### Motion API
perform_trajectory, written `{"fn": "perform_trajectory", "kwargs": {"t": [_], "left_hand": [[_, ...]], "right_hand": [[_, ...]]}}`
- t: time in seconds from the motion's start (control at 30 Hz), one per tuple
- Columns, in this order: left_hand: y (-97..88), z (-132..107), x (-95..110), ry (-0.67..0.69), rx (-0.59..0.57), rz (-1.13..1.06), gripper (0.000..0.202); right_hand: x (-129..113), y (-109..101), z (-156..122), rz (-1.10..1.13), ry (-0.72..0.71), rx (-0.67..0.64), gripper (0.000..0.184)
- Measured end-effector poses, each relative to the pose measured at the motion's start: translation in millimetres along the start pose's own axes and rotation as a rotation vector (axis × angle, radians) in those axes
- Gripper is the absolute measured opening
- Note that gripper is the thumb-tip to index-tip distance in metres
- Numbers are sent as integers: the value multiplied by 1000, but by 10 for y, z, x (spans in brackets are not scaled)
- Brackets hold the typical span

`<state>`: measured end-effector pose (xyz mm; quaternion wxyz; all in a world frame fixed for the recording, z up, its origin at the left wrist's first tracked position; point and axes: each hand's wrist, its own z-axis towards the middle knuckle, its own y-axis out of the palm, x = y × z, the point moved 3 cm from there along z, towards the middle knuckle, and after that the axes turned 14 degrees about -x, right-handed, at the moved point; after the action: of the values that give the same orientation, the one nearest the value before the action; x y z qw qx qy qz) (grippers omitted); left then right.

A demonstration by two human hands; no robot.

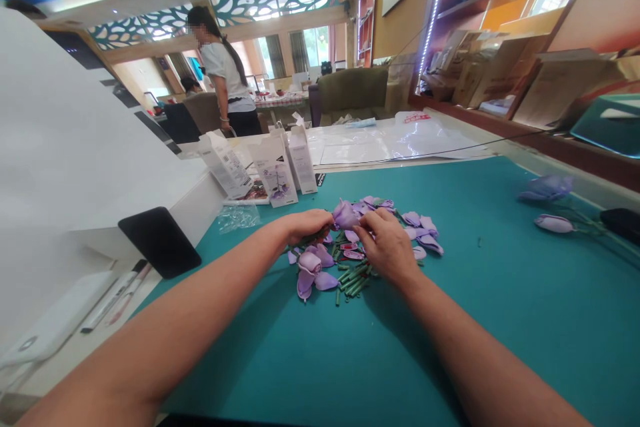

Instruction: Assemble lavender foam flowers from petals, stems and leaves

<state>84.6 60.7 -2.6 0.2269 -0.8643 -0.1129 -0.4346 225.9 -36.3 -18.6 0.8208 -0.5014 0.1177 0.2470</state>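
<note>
Both my hands meet at a purple artificial flower (345,215) above a heap of parts. My left hand (311,225) is closed around the flower's lower end, its stem partly hidden by the fingers. With thumb and fingers pinched, my right hand (387,240) grips a petal on the flower's right side. Loose purple petals (426,233) lie beyond and to the right. Short green stem pieces (354,280) are scattered below the hands, near small pink pieces (353,254). Another purple bloom (310,263) rests with petals just below my left hand.
White printed boxes (276,173) and a clear plastic bag (238,217) stand beyond my left arm. A black tablet-like panel (160,242) leans at left, near pens (114,297). Finished-looking purple flowers (554,223) lie right on the green mat (500,320). A person (225,73) stands behind.
</note>
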Motion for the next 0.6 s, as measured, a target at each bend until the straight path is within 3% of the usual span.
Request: {"fn": "perform_trajectory", "kwargs": {"t": [0.6], "left_hand": [[62, -42, 68, 13, 5, 82, 21]], "right_hand": [[-19, 5, -6, 14, 12, -14, 19]]}}
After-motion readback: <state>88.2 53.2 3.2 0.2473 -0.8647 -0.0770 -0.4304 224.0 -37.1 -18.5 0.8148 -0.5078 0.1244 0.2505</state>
